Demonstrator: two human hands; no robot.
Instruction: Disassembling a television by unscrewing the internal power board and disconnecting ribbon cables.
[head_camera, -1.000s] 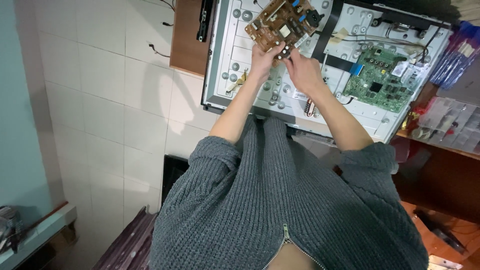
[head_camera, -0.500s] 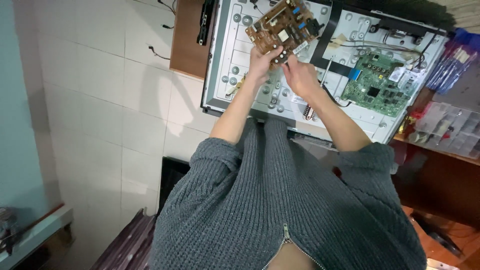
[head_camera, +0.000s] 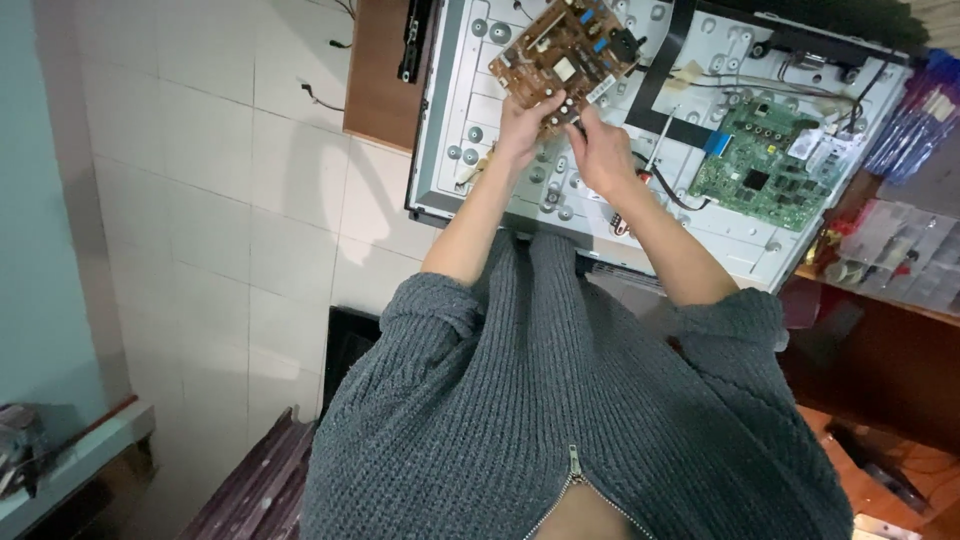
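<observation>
The brown rectangular circuit board, studded with small components, was up off the panel and tilted, held over the upper middle of the pale grey metal back panel of an opened flat screen. Left hand had it by the near edge, fingers wrapped shut on the board's lower left corner. Right hand was right beside it, fingertips pinched at the board's lower edge where some small parts sat; whether they gripped the board itself or a connector there, I could not tell. The two hands were almost touching. Off to the right, a green circuit board lay flat on the same panel, well apart from the brown one, with a black strip running between them. The panel rested on a brown wooden table, above a white tiled floor. The person wore a grey knitted sweater.
</observation>
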